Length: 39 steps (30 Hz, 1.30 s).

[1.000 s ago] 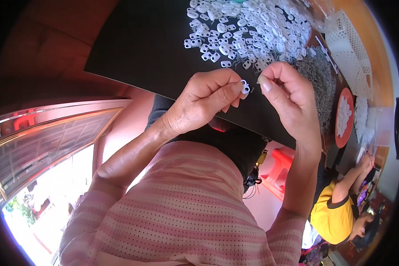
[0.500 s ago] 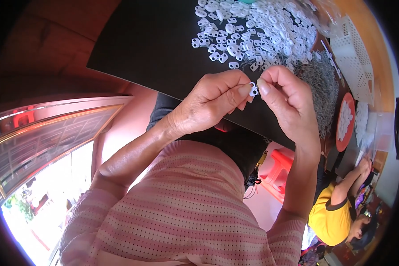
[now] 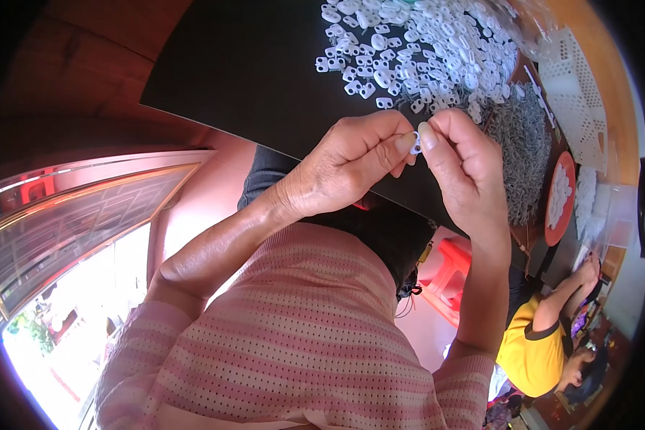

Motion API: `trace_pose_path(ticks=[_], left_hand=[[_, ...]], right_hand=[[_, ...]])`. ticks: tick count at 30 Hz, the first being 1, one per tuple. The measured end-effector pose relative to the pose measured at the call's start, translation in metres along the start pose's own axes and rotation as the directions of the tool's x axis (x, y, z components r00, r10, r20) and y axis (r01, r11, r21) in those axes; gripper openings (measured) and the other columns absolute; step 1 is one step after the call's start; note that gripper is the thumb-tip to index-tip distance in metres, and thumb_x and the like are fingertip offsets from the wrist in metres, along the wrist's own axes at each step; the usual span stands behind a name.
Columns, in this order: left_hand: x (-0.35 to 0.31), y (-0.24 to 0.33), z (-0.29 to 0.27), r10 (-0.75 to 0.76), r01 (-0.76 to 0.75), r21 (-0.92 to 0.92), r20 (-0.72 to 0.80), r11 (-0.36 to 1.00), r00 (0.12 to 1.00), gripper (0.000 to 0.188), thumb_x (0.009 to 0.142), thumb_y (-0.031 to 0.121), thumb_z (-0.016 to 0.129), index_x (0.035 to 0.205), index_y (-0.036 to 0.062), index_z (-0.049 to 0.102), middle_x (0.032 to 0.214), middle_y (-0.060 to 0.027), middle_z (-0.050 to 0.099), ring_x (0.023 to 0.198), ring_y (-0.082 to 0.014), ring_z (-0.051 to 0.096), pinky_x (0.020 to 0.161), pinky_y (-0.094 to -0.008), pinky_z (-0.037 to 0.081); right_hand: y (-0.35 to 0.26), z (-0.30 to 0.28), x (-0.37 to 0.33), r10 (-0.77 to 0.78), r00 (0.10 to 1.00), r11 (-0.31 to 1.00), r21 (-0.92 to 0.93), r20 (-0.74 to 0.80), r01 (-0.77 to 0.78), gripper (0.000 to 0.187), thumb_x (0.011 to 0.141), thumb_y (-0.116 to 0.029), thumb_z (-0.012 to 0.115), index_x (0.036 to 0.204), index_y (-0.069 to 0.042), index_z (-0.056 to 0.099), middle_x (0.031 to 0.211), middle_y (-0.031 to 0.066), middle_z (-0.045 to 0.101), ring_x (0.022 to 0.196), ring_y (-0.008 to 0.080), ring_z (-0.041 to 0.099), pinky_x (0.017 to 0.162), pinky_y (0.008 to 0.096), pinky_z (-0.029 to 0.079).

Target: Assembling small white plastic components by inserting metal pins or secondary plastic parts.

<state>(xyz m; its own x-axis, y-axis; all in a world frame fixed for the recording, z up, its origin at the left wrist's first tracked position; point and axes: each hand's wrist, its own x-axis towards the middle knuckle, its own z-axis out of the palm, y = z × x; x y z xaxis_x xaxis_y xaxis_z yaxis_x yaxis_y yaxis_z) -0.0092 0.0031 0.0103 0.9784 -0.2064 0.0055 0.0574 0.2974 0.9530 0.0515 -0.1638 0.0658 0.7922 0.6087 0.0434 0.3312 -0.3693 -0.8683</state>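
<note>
A small white plastic cord lock with two holes (image 3: 416, 147) is held up over the table's near edge. My left hand (image 3: 358, 158) is closed, thumb and forefinger pinching the piece from its left. From the other side my right hand (image 3: 466, 165) is closed too, its thumb and forefinger meeting the piece's right edge. Whether anything smaller sits between the right fingertips is hidden. Just beyond both hands spreads a large pile of similar white cord locks (image 3: 437, 54), some lying singly along its near side.
The dark table (image 3: 236, 79) carries a heap of grey, spring-like bits (image 3: 519, 154) right of my hands. Beyond it are an orange-red plate (image 3: 559, 197) of white pieces and a white perforated basket (image 3: 570, 93). A red stool (image 3: 448, 279) stands below; a person in yellow (image 3: 534, 351) sits at right.
My right fingertips have moved in against the cord lock, which has turned so less of it shows. Both hands have shifted slightly right in the picture.
</note>
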Motion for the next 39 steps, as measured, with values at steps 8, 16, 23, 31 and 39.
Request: trace_pose_path(ticks=[8,16,23,31,39], left_hand=[[-0.001,0.002,-0.001,0.002,-0.002,-0.054,-0.006,0.999,1.000,0.023,0.103,0.023,0.050,0.095,0.0030,0.058,0.080,0.0020,0.055,0.073,-0.0038,0.049,0.065,-0.0192,0.041],[-0.003,0.001,-0.007,0.004,-0.005,-0.008,-0.040,1.000,0.999,0.019,0.101,0.014,0.050,0.091,0.0003,0.059,0.078,-0.0006,0.057,0.070,-0.0052,0.050,0.063,-0.0216,0.042],[0.001,-0.004,-0.007,0.172,-0.170,0.056,-0.049,0.984,0.984,0.018,0.097,0.009,0.054,0.082,0.0005,0.057,0.070,-0.0006,0.055,0.064,-0.0066,0.051,0.058,-0.0245,0.042],[0.002,-0.004,-0.006,0.236,-0.232,0.096,-0.035,0.968,0.971,0.014,0.094,0.006,0.054,0.082,-0.0011,0.056,0.069,-0.0039,0.054,0.063,-0.0104,0.052,0.057,-0.0276,0.043],[0.002,-0.004,-0.011,0.283,-0.278,0.117,-0.029,0.953,0.959,0.008,0.088,0.004,0.057,0.083,-0.0025,0.056,0.071,-0.0124,0.057,0.065,-0.0254,0.060,0.061,-0.0346,0.048]], right_hand=[[-0.001,-0.002,-0.003,0.070,0.998,0.996,0.061,-0.005,-0.070,0.014,0.097,-0.009,0.058,0.087,-0.001,0.052,0.069,0.0005,0.046,0.063,0.0066,0.039,0.055,0.0245,0.036],[0.001,0.004,0.001,-0.008,0.998,1.000,-0.017,0.058,0.009,0.010,0.098,-0.009,0.056,0.092,-0.001,0.052,0.073,0.0021,0.048,0.064,0.0071,0.041,0.056,0.0236,0.037],[0.017,-0.025,0.050,0.029,0.994,0.994,-0.105,0.103,-0.018,0.006,0.096,-0.006,0.056,0.101,-0.003,0.057,0.082,-0.0004,0.054,0.072,0.0078,0.049,0.067,0.0230,0.042],[0.029,0.003,0.125,-0.163,0.976,0.766,-0.605,0.148,0.219,0.016,0.092,-0.013,0.061,0.102,-0.002,0.057,0.089,0.0095,0.061,0.075,0.0218,0.057,0.069,0.0320,0.047],[0.019,-0.011,0.130,0.011,0.973,0.903,-0.420,0.229,0.088,0.021,0.090,-0.014,0.061,0.108,-0.003,0.058,0.095,0.0149,0.063,0.085,0.0280,0.063,0.073,0.0377,0.049]])
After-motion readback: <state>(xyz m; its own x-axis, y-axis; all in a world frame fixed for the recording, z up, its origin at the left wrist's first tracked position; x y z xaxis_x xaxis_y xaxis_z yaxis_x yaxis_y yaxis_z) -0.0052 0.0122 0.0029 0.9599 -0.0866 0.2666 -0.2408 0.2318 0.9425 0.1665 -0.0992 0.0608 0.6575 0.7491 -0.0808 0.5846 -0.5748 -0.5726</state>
